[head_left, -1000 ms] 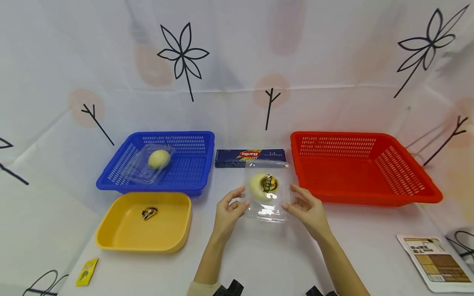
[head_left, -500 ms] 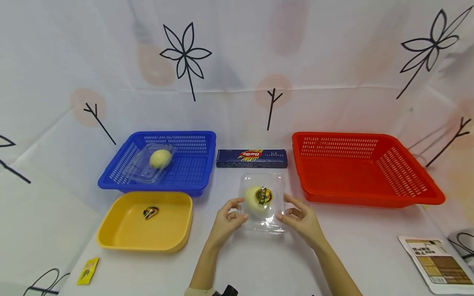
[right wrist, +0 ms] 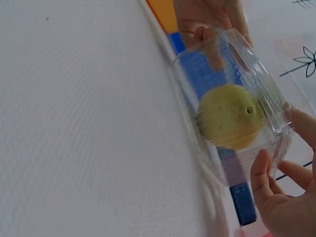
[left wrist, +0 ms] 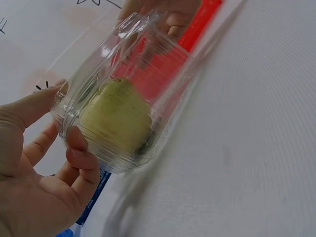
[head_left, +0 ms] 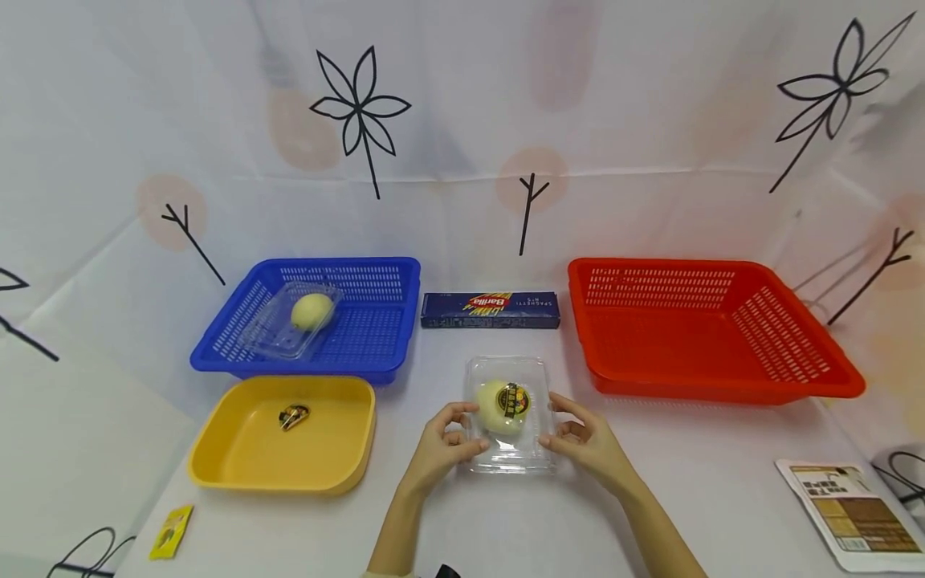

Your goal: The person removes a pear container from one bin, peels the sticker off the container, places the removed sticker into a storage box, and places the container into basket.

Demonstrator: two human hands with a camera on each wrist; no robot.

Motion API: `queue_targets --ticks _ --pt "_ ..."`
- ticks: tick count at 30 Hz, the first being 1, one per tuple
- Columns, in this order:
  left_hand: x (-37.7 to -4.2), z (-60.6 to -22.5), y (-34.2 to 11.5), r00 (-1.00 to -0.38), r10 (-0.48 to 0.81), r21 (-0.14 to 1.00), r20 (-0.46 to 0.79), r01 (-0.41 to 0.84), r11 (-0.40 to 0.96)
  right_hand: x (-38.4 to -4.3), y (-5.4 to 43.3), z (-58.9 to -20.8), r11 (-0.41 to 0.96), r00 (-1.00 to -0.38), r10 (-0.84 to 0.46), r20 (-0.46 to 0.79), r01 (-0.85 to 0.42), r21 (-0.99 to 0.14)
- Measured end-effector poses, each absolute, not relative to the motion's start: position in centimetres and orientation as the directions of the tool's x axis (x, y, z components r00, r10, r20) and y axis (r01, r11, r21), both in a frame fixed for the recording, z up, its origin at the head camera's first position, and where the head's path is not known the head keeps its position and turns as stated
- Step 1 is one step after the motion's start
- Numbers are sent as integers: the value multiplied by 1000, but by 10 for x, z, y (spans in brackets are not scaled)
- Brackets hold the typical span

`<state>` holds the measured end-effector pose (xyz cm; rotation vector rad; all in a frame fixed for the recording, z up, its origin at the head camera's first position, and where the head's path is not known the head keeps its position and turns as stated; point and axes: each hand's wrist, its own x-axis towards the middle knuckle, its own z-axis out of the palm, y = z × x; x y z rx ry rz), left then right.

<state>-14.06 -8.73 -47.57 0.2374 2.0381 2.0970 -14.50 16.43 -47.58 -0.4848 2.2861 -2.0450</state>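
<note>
- Ok, L hand (head_left: 442, 440) & R hand (head_left: 587, 445): fingers pinching opp. sides of clear box (head_left: 533, 446)
- Round yellow-green fruit (head_left: 493, 413) inside
- Spaghetti pkg (head_left: 491, 311) behind, btwn blue basket (head_left: 372, 337) & red basket (head_left: 658, 345)

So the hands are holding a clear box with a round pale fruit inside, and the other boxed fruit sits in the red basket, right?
Wrong basket: the other boxed fruit sits in the blue basket, as the head view shows. The left hand and right hand hold a clear box with a round pale fruit inside.
</note>
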Motion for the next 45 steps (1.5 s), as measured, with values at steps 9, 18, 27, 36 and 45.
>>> queue_targets --ticks 9,18,27,36,45 --pt "-142 -464 -85 -971 237 995 43 63 79 -151 174 -479 142 -930 -332 159 -216 -966" --pt "-154 -458 -67 -970 -19 962 242 237 135 -163 172 -476 214 -933 -338 122 -202 -956" --pt "-158 -421 -57 -954 58 943 293 299 145 -176 171 -474 219 -941 -322 101 -178 -959" --pt "-184 -441 -48 -940 145 932 308 329 150 -182 170 -476 201 -946 -317 66 -135 -970" --pt "-204 -470 -44 -888 164 839 429 459 293 -180 170 -476 195 -952 -299 65 -127 -973"
